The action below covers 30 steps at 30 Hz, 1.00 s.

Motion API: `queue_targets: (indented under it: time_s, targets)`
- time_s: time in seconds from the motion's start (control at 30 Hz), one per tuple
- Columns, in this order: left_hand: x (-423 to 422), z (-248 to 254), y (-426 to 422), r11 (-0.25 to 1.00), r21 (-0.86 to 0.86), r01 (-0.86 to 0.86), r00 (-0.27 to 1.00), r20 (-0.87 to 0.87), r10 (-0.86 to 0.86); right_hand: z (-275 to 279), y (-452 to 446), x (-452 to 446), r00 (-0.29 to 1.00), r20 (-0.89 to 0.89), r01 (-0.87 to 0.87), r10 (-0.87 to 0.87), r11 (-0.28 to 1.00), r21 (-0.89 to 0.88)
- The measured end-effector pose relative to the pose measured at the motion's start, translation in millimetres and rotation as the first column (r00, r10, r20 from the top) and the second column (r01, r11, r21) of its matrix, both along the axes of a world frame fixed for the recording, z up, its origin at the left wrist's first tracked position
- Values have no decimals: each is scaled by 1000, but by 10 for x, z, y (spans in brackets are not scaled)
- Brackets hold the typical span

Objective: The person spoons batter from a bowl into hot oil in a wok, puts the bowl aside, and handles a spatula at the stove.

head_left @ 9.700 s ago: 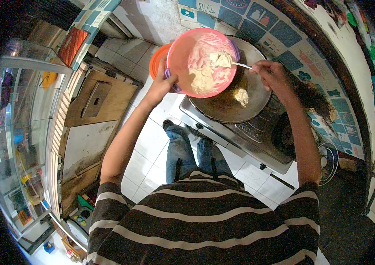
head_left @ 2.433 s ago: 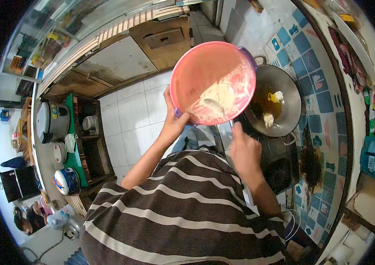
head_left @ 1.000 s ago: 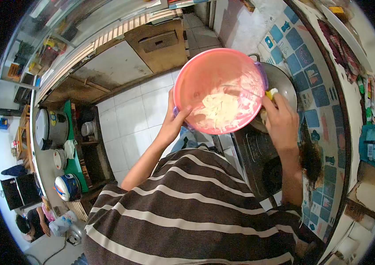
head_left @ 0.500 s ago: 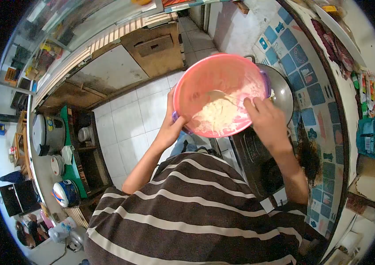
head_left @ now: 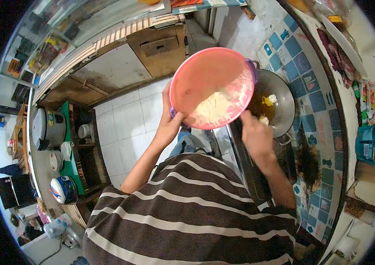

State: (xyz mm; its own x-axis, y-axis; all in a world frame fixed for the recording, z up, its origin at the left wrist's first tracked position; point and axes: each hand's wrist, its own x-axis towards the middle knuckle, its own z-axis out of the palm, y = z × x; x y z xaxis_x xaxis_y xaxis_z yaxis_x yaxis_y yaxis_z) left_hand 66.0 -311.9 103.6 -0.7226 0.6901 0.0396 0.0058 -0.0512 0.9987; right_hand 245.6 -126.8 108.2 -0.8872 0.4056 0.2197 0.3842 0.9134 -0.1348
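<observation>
Bowl (head_left: pixel 205 75) left of wok (head_left: pixel 283 104)

My right hand (head_left: pixel 257 136) is blurred at the rim of the bowl (head_left: pixel 200 75), so I can't tell what it grips. The bowl hides most fingers of my left hand (head_left: pixel 168 127) and the left edge of the pan (head_left: pixel 283 93).

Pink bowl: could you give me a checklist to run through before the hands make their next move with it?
1. Left hand gripping pink bowl: ok.
2. Pale mixture available inside: ok.
3. Right hand holding something: cannot tell; it is blurred near the rim.
4. Bare space in the wok around its lumps: ok.
5. Heat beneath the wok: cannot tell; hidden.
</observation>
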Motion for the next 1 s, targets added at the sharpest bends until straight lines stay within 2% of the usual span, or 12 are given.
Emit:
queue_targets:
  time_s: [0.03, 0.1, 0.2, 0.3, 0.33, 0.43, 0.5, 0.57, 0.8, 0.87, 0.97, 1.0]
  targets:
    - [-24, -43, 6, 1000, 10, -13, 1000, 11, 13, 27, -126, -2, 1000, 20, -7, 8, 996, -85]
    - [-69, -54, 13, 999, 20, -30, 999, 36, 29, 76, -211, 24, 996, -72, -63, 53, 987, -146]
    - [-64, -47, 20, 999, 19, -32, 996, 83, 30, 135, -97, 34, 982, -187, -9, -18, 990, -142]
    - [-61, -28, 80, 999, 31, -22, 996, 86, 19, 155, -38, -39, 979, -164, 102, -122, 987, -125]
    - [-71, -44, 105, 999, 29, -16, 997, 71, 14, 116, -51, -69, 983, -98, 142, -155, 982, -128]
    - [-94, -58, 186, 1000, 20, 5, 999, 42, -6, -2, -250, -146, 980, 32, 199, -199, 929, -313]
    - [-136, -71, 281, 999, 14, 32, 999, 25, -33, -53, -404, -226, 969, -110, 145, -220, 872, -467]
    - [-206, -146, 352, 998, 10, 66, 998, 20, -67, -41, -479, -347, 940, -104, 185, -324, 743, -644]
    - [-522, -179, 593, 992, -1, 127, 980, 156, -125, -226, -452, -670, 845, -203, 219, -495, 667, -712]
    - [-644, -313, 676, 990, -9, 143, 987, 79, -142, -164, -430, -776, 829, -192, 253, -526, 657, -711]
    - [-784, -479, 788, 984, 13, 178, 980, 90, -178, -159, -377, -906, 796, -68, 353, -602, 553, -755]
    - [-840, -524, 814, 982, 25, 185, 976, 109, -187, -101, -356, -929, 799, 49, 455, -600, 549, -701]
